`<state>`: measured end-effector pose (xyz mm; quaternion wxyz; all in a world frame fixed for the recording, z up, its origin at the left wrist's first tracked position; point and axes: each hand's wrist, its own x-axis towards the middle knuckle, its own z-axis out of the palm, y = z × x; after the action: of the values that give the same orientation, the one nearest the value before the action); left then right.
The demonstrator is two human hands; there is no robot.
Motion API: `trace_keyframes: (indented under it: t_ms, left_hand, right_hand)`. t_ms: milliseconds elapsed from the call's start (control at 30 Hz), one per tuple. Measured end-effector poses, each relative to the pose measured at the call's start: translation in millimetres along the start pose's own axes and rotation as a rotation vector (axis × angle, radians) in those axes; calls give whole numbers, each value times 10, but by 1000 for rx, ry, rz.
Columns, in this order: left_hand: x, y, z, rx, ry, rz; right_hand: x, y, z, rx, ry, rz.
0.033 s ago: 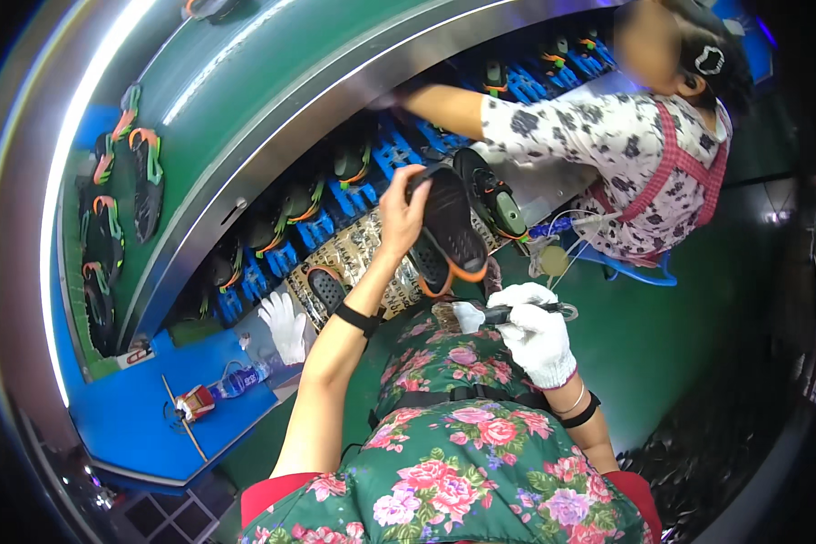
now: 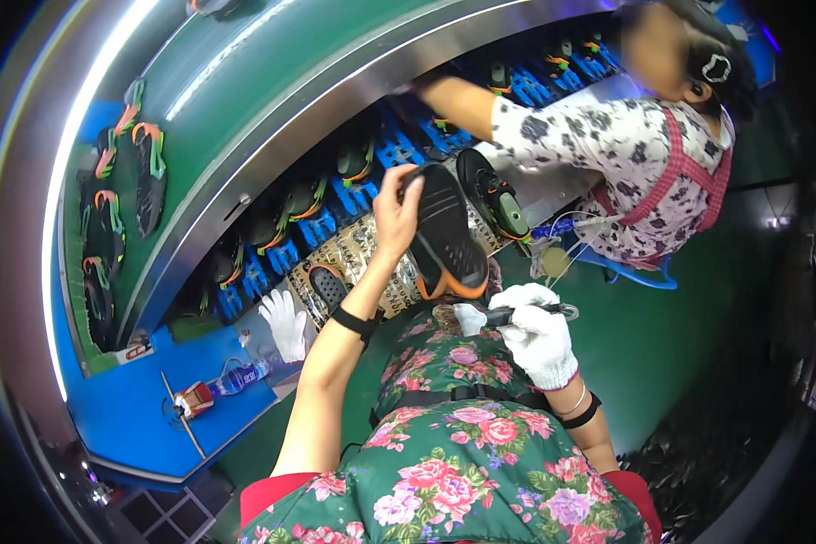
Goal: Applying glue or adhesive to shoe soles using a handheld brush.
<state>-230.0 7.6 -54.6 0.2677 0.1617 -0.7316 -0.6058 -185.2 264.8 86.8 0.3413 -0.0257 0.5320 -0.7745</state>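
Note:
My left hand (image 2: 397, 213), bare, is closed on the upper end of a black shoe sole (image 2: 442, 222) with an orange edge. The sole stands tilted above the bench edge, its lower end toward me. A second dark, orange-edged piece shows partly behind it. My right hand (image 2: 535, 331), in a white knit glove, is closed round a black-handled tool (image 2: 500, 315). Its pale, brush-like tip (image 2: 469, 319) points left, just below the sole and apart from it. Another sole (image 2: 328, 286), grey with holes and an orange rim, lies on the bench left of my left hand.
A black shoe (image 2: 494, 198) rests beyond the held sole. Several shoes on blue holders line the conveyor; more lie on the green belt (image 2: 208, 136). At right a co-worker (image 2: 607, 154) reaches across. A white glove (image 2: 284, 325) and a bottle (image 2: 238, 378) lie at left.
The sole in my left hand has turned and shifted slightly. The co-worker's reaching arm has moved a little to the right. My right hand stays nearly where it was.

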Motion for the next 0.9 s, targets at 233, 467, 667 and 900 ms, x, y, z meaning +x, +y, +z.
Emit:
trace_keyframes:
  t_ms: [233,467,667,900]
  left_hand:
    - [-544,337,-597,-595,-211,-732]
    - [-1623,-3,-820,-1145,-68,-1065]
    - [-1679,762,-1079,-1655,-392,-968]
    - [-1170,1156,-1095,-1520,-98,-891]
  right_hand:
    - [172,-141,514,214,-63,112]
    - [463,75,750,-32,-160,87]
    - [601,-53,963,-89,-230,175]
    - [733,-130,1120,-462,-319,-381]
